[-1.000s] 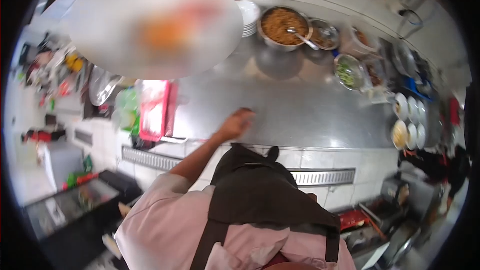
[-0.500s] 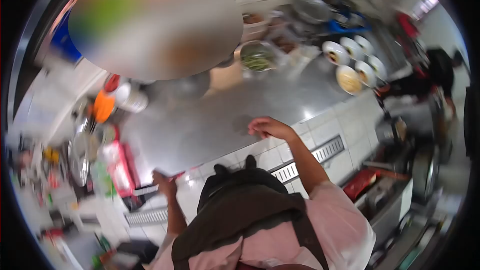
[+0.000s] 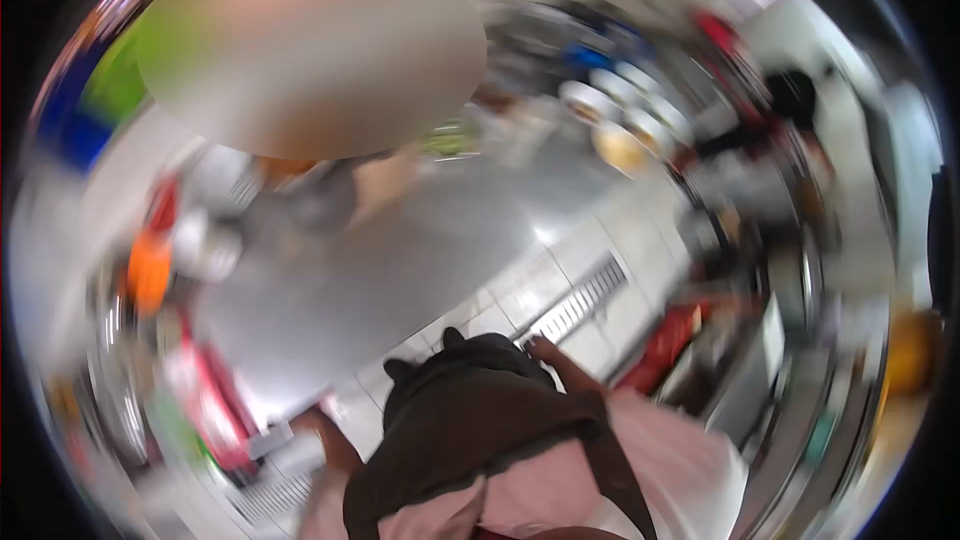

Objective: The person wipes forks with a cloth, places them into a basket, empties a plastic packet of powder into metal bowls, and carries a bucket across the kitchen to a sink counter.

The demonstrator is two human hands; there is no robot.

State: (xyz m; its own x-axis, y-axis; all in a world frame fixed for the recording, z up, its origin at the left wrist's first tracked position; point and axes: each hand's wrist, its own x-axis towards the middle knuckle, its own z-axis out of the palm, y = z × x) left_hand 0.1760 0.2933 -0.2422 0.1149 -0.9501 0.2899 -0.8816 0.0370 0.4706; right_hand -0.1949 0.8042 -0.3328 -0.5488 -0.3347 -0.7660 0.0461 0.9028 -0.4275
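My left hand point(image 3: 312, 424) is low at the table's near left corner, closed around what looks like a knife. A pale metal blade point(image 3: 270, 439) sticks out to its left and a pinkish handle end shows above it, both blurred. Close by stands a red-and-white package point(image 3: 205, 405). My right hand point(image 3: 541, 348) hangs beside the dark apron point(image 3: 470, 390), over the floor near a drain grate point(image 3: 580, 302). It touches no object that I can see, and motion smears its fingers.
A steel table point(image 3: 400, 265) stretches ahead. On it are several white bowls point(image 3: 625, 152), a bowl of green vegetables point(image 3: 450, 140), an orange item point(image 3: 150, 272) and white containers point(image 3: 207, 245). At the far right a person in dark clothes point(image 3: 790, 105) bends over equipment. A blurred oval covers the upper left.
My right hand has dropped from above the table edge to beside the apron. The view has turned right, so the table and bowls sit further left. My left hand still grips the knife.
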